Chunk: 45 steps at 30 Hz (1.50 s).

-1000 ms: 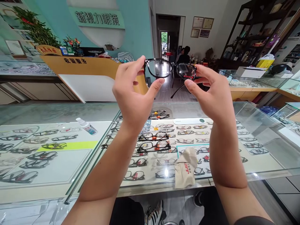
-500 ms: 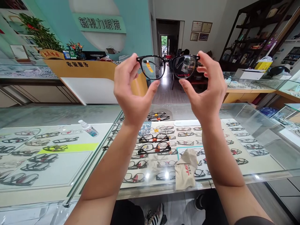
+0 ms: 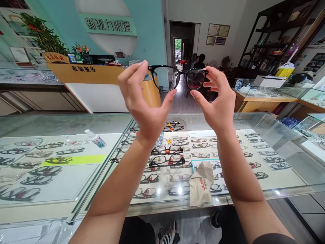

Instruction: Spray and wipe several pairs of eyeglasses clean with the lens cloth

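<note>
A pair of black-framed eyeglasses (image 3: 181,72) is held up in front of me, above the glass counter. My left hand (image 3: 143,98) grips its left end, the thumb near the lower rim of the left lens. At the right end, my right hand (image 3: 215,98) holds the frame between thumb and fingers. Red lettering shows on the right lens. Below my hands, two black eyeglasses (image 3: 167,161) lie on the counter top. Close to the counter's front edge rests a beige cleaning cloth (image 3: 201,186) with red print.
The glass display counter (image 3: 254,193) holds rows of eyeglasses. A white spray bottle (image 3: 95,139) lies at the left. Behind are a cashier desk (image 3: 88,88), a dark shelf (image 3: 264,44), another glass case (image 3: 269,91) and a person (image 3: 200,61) near the doorway.
The eyeglasses have turned slightly, their right end swinging away and the right lens looking narrower. My right hand has shifted left and a little lower; my left hand moved slightly left.
</note>
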### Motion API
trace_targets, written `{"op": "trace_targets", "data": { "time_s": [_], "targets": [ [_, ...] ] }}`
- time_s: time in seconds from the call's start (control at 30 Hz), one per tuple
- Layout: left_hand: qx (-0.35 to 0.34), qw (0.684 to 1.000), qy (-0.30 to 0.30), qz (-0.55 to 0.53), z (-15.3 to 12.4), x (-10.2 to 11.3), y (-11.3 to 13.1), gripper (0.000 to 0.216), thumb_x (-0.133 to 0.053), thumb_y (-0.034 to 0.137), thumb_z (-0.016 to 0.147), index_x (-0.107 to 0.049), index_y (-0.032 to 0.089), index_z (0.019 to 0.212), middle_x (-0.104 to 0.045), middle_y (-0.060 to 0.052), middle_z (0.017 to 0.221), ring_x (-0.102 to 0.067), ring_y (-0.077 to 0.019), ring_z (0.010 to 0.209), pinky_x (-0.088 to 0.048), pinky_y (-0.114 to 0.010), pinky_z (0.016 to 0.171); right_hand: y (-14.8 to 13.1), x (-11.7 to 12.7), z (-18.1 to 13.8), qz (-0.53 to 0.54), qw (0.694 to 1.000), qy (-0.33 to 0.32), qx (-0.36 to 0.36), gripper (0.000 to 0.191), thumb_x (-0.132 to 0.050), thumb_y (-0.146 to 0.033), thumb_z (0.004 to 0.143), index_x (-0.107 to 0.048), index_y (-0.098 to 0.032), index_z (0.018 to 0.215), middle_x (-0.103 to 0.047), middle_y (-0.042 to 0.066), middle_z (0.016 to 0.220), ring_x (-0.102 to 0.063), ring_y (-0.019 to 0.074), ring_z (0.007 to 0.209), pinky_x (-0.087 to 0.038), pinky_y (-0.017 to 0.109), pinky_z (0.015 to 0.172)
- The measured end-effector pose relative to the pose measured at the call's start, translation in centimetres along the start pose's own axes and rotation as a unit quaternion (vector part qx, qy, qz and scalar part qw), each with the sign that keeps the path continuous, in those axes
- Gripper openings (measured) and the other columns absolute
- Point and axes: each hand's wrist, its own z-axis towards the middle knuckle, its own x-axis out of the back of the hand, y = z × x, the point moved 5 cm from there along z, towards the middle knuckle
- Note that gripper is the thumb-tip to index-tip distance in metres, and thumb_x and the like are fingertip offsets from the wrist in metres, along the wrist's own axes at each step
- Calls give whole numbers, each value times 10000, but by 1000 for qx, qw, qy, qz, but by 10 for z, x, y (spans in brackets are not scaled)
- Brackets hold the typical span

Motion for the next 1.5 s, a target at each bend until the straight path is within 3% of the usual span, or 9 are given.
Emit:
{"op": "trace_targets", "data": {
  "time_s": [0.23, 0.37, 0.63, 0.83, 1.07, 1.23, 1.5],
  "targets": [
    [-22, 999, 15, 40, -5, 2, 10, 816, -883, 668, 823, -546, 377, 1506, -541, -87, 1608, -278, -402, 1674, -459, -621, 1279, 9, -5, 2, 38, 998, -36, -21, 672, -647, -636, 998, -470, -401, 1603, -658, 105, 1580, -705, 366, 1352, -615, 637, 1093],
    [-11, 1000, -3, -10, -5, 0, 6, 838, -879, 639, 836, -519, 382, 1548, -488, -81, 1655, -231, -412, 1694, -464, -631, 1275, 12, -8, 2, 48, 997, -54, -25, 698, -630, -670, 999, -467, -395, 1619, -644, 91, 1611, -714, 338, 1344, -629, 603, 1089],
    [-13, 1000, 0, -16, -6, 4, 9, 862, -911, 636, 803, -548, 373, 1539, -473, -80, 1665, -174, -421, 1705, -369, -648, 1346, 21, -19, 1, 100, 990, -92, -31, 708, -620, -673, 1000, -503, -367, 1628, -664, 90, 1591, -717, 312, 1347, -656, 543, 1056],
    [41, 996, -38, -74, 2, -5, -9, 900, -852, 704, 837, -477, 408, 1599, -491, -47, 1678, -219, -411, 1709, -434, -626, 1289, 11, -7, 2, 30, 999, -22, -4, 697, -610, -680, 1010, -469, -385, 1625, -643, 107, 1573, -682, 352, 1366, -622, 620, 1090],
    [47, 992, -74, -87, 9, -22, -53, 910, -738, 852, 846, -473, 423, 1603, -580, -45, 1623, -540, -393, 1546, -551, -593, 1171, -12, 1, -2, -10, 999, 41, 19, 686, -595, -612, 1022, -403, -426, 1654, -530, 126, 1593, -514, 439, 1510, -532, 747, 1169],
    [73, 988, -89, -100, 6, -30, -55, 824, -752, 844, 835, -546, 482, 1546, -641, -70, 1544, -614, -381, 1488, -597, -582, 1148, -16, 3, -4, -38, 997, 55, 30, 711, -561, -635, 1035, -344, -457, 1688, -516, 127, 1565, -454, 458, 1561, -503, 786, 1189],
    [98, 978, -117, -145, 0, -32, -58, 759, -796, 778, 856, -650, 335, 1455, -712, -115, 1440, -692, -367, 1395, -594, -534, 1186, -16, 4, -3, -39, 995, 77, 40, 683, -576, -655, 1033, -429, -415, 1655, -529, 148, 1465, -489, 449, 1508, -532, 760, 1158]
  ]
}}
